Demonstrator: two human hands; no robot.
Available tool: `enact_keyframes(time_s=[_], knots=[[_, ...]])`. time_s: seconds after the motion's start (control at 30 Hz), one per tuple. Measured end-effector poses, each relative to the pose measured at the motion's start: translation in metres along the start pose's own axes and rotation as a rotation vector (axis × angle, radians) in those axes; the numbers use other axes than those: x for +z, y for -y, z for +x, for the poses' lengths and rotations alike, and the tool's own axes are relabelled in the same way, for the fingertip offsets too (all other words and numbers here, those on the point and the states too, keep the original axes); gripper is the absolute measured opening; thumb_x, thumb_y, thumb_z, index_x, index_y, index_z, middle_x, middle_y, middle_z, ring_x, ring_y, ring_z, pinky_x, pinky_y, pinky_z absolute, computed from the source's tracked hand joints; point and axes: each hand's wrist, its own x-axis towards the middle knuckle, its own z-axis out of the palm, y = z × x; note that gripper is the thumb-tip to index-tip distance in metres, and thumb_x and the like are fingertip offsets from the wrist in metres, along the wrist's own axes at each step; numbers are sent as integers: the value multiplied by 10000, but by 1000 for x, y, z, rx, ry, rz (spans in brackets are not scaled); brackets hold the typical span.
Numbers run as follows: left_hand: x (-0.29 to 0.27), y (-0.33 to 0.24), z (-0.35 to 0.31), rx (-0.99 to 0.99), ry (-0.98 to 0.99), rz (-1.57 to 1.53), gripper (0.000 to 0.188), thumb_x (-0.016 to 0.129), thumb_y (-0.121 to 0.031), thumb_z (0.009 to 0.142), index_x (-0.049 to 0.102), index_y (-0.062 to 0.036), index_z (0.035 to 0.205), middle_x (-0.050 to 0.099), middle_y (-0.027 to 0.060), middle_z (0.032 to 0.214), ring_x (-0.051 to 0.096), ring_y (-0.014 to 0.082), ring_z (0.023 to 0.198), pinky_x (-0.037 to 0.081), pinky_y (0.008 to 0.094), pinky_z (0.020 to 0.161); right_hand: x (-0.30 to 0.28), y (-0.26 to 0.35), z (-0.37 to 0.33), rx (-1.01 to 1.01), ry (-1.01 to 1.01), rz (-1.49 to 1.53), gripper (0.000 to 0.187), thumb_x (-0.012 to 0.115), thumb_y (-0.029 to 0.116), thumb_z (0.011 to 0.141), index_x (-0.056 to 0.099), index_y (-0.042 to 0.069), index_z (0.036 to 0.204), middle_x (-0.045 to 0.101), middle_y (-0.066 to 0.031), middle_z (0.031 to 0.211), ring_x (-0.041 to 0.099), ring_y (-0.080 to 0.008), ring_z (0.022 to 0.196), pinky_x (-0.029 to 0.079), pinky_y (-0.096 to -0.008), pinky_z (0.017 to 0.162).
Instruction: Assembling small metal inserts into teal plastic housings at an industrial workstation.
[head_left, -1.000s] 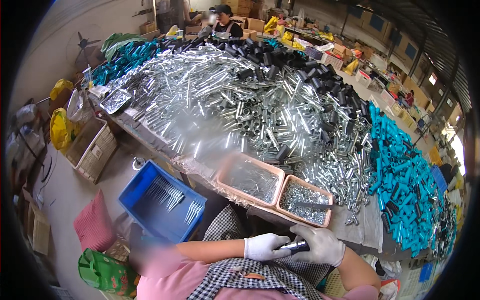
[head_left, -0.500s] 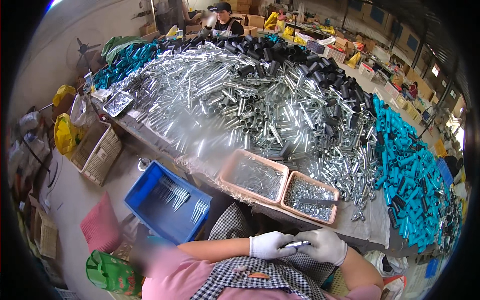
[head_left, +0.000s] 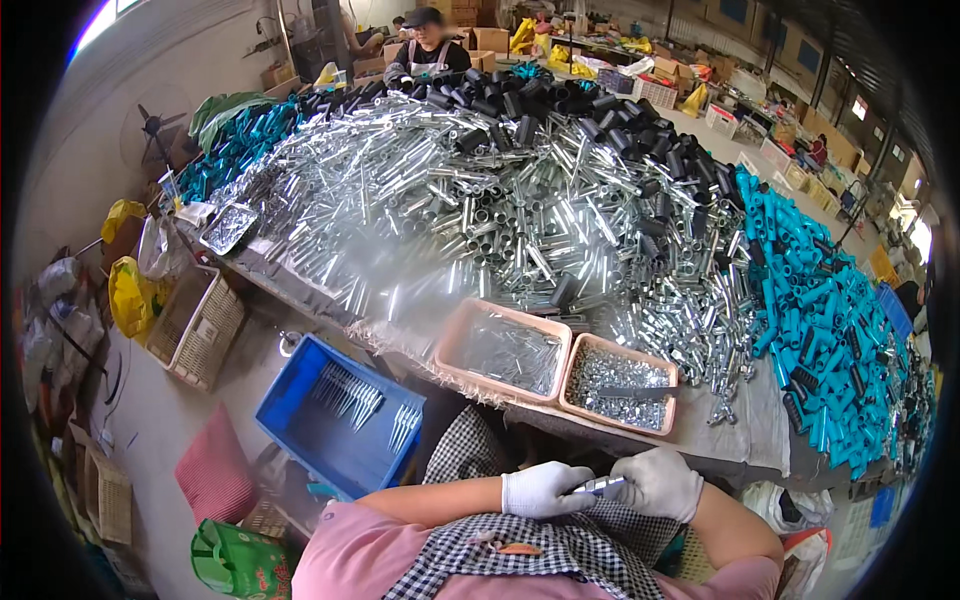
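Note:
Both my hands wear white gloves and meet in front of my checked apron (head_left: 450, 560). My left hand (head_left: 540, 490) is closed on one end of a short, shiny metal piece (head_left: 602, 486), apparently a tube-like fitting. Around its other end, my right hand (head_left: 660, 485) is closed too. The fingers cover much of the piece, so its exact kind does not show. Beyond my hands, at the table's near edge, stand a pink tray of thin metal pins (head_left: 452, 345) and a smaller pink tray of small metal parts (head_left: 620, 430) with a dark flat strip across it.
A big heap of metal tubes (head_left: 400, 190) covers the table, with black sleeves (head_left: 640, 140) behind and teal sleeves (head_left: 820, 320) at right. Left of me, a blue crate (head_left: 330, 440) holds rows of metal pieces. A person (head_left: 430, 50) sits across the table.
My hands have drawn slightly apart, showing more of the metal piece between them. The view has shifted a little. Across the table, the person's raised hand has come down.

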Motion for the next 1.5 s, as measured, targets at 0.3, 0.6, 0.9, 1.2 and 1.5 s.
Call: enact_keyframes(time_s=[0.3,0.6,0.9,1.2,1.5], knots=[[1,-2,2,-35,36,-48,312,607,-224,937,578,14,1136,643,208,859,656,320,774,518,397,718,2,2,-3,0,-84,-2,366,732,436,802,704,83,896,655,-151,702,660,-340,678,515,-412,591],[-1,-7,2,43,-16,-48,299,607,-272,936,580,17,1006,636,224,785,641,371,739,503,421,672,8,0,0,-34,-117,150,267,688,355,847,688,89,820,626,-169,676,637,-377,658,502,-435,561],[4,1,2,58,-18,-80,323,608,-261,943,590,16,1108,647,216,837,654,340,766,513,407,708,4,8,0,-123,-161,29,229,706,254,826,684,59,945,661,-148,728,651,-340,662,516,-400,587],[1,2,2,-4,5,-82,329,614,-245,941,588,12,1143,646,196,837,650,303,743,510,385,695,7,15,5,-216,-332,97,314,663,376,865,701,67,911,624,-129,642,637,-355,627,509,-411,570],[3,7,2,43,-27,-78,332,629,-259,937,586,23,1106,644,192,823,643,296,721,505,391,684,-4,21,5,-246,-374,-89,321,750,336,779,651,85,954,656,-118,732,657,-312,675,511,-407,582]])
